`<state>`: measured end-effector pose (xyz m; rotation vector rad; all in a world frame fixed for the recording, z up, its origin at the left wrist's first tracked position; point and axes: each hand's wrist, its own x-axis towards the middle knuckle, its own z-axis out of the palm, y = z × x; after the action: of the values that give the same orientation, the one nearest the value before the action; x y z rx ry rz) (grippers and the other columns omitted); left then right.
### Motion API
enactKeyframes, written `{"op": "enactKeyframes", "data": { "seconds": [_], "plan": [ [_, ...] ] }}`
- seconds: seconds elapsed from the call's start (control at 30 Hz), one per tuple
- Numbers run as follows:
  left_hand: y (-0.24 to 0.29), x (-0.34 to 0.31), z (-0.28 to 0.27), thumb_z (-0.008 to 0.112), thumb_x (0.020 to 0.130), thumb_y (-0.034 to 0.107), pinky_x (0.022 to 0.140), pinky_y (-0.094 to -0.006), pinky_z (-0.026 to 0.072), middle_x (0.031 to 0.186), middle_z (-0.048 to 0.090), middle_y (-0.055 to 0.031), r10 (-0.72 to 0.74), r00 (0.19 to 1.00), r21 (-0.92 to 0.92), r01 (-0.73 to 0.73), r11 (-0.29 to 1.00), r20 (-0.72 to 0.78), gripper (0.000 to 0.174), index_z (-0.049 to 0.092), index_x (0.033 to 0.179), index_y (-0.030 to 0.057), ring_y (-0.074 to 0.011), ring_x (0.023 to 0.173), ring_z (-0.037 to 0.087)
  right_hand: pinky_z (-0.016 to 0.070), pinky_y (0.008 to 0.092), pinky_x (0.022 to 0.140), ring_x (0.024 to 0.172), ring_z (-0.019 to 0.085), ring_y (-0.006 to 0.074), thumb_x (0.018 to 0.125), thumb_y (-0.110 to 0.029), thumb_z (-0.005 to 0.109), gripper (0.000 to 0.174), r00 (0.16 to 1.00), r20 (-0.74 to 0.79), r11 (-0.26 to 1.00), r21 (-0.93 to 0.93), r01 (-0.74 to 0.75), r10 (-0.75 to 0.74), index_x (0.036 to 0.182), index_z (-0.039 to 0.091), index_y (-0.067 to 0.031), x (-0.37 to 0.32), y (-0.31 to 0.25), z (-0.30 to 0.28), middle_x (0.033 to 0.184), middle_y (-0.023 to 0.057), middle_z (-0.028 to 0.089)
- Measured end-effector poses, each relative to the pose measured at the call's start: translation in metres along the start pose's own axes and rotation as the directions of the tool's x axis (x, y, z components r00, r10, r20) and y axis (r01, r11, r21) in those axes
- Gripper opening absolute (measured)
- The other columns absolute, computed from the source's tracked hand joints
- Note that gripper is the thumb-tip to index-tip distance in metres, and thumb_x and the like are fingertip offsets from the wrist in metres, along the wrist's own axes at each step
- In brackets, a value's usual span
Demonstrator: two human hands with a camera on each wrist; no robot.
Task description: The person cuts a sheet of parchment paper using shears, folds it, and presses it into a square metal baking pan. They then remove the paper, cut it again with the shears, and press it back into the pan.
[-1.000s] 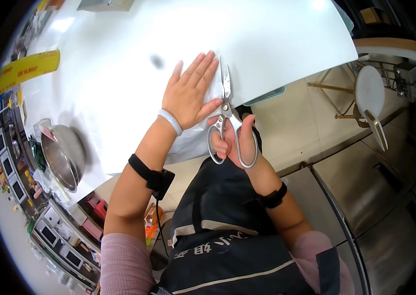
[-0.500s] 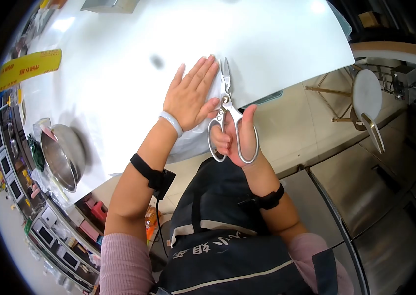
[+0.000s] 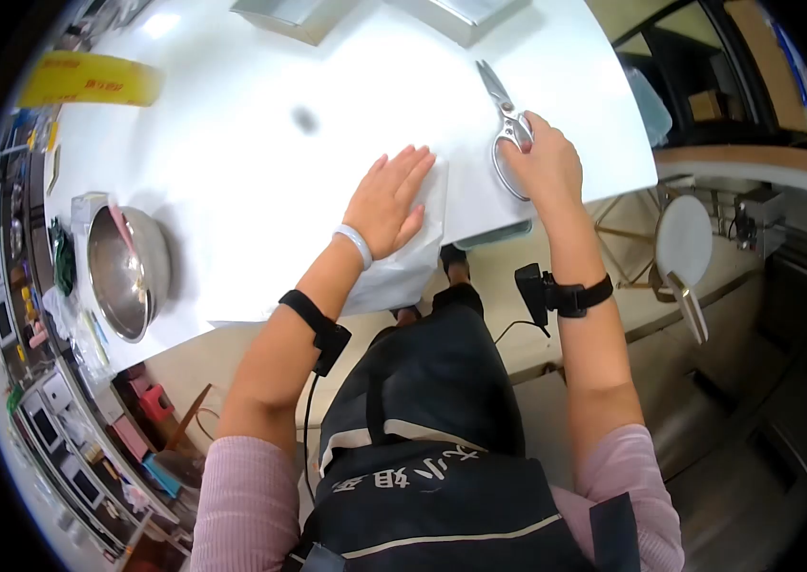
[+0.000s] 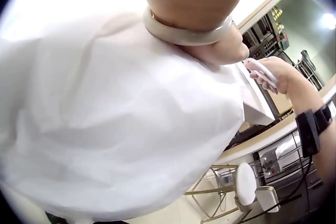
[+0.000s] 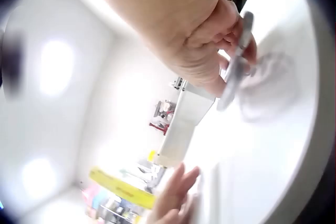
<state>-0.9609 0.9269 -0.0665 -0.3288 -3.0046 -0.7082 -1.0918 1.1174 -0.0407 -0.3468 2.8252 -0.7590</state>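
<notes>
In the head view the right hand [image 3: 548, 164] grips the handles of the metal scissors [image 3: 508, 119], whose blades point away over the white table [image 3: 260, 153]. The right wrist view shows the scissor handle [image 5: 239, 61] a little above the table, held by the fingers of the right hand [image 5: 210, 40]. The left hand [image 3: 386, 203] lies flat, fingers extended, on a white translucent sheet [image 3: 403, 267] at the table's front edge. Up close in the left wrist view, the sheet [image 4: 121, 113] hangs in creases below the left hand [image 4: 218, 48].
A steel bowl [image 3: 127, 276] stands at the table's left side, below a yellow wrap strip [image 3: 89, 80]. Two metal trays [image 3: 303, 21] are at the far edge. A round stool [image 3: 686, 235] stands beyond the table on the right.
The right hand has carried the scissors away from beside the left hand, out to the right over the table. The left hand remains flat on the sheet. The head view has shifted.
</notes>
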Motion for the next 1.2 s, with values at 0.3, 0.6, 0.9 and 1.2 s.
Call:
{"op": "enactKeyframes", "data": {
  "seconds": [0.3, 0.6, 0.9, 1.2],
  "plan": [
    [-0.010, -0.011, -0.001, 0.051, 0.066, 0.009, 0.100, -0.0465, 0.0319, 0.121, 0.045, -0.0194, -0.038, 0.924, -0.099, 0.000, 0.995, -0.381, 0.058, 0.043, 0.123, 0.0004, -0.0354, 0.114, 0.042, 0.0469, 0.0339, 0.075, 0.095, 0.056, 0.0268, 0.068, -0.022, 0.070, 0.056, 0.959, 0.035, 0.940, 0.213, 0.268, -0.282, 0.116, 0.049, -0.0014, -0.032, -0.042, 0.051, 0.108, 0.0205, 0.053],
    [-0.035, -0.025, -0.024, 0.059, 0.072, 0.013, 0.098, -0.0436, 0.0313, 0.118, 0.047, -0.0203, -0.526, 0.502, -0.244, 0.522, 0.817, -0.687, 0.050, 0.046, 0.119, 0.0021, -0.0366, 0.110, 0.044, 0.0438, 0.0335, 0.058, 0.062, 0.057, 0.0280, 0.078, -0.025, 0.064, 0.021, 0.932, 0.149, 0.898, 0.354, 0.261, -0.329, 0.079, 0.065, -0.0042, -0.013, -0.063, 0.037, 0.072, 0.0130, 0.061],
    [-0.080, -0.106, -0.104, 0.067, 0.076, 0.040, 0.095, -0.0367, 0.0350, 0.122, 0.045, -0.0191, -0.970, 0.043, -0.784, 0.581, 0.219, -0.239, 0.075, 0.035, 0.126, -0.0047, -0.0288, 0.113, 0.043, 0.0414, 0.0233, 0.056, 0.061, 0.051, 0.0076, 0.075, -0.015, 0.071, 0.019, 0.829, -0.164, 0.597, 0.621, 0.508, -0.535, 0.081, 0.066, 0.0021, 0.094, -0.151, -0.096, 0.068, 0.0029, 0.062],
    [-0.056, -0.075, -0.183, 0.064, 0.082, 0.026, 0.062, -0.0222, 0.0456, 0.077, 0.062, -0.0034, -0.953, 0.296, -0.983, 0.144, 0.111, -0.064, 0.026, 0.061, 0.089, 0.0009, -0.0089, 0.067, 0.056, 0.0451, 0.0244, 0.063, 0.066, 0.056, 0.0101, 0.071, -0.025, 0.076, 0.037, 0.863, -0.281, 0.558, 0.670, 0.489, -0.419, 0.083, 0.064, 0.0075, 0.168, -0.205, -0.132, 0.075, 0.0067, 0.064]
  ]
}}
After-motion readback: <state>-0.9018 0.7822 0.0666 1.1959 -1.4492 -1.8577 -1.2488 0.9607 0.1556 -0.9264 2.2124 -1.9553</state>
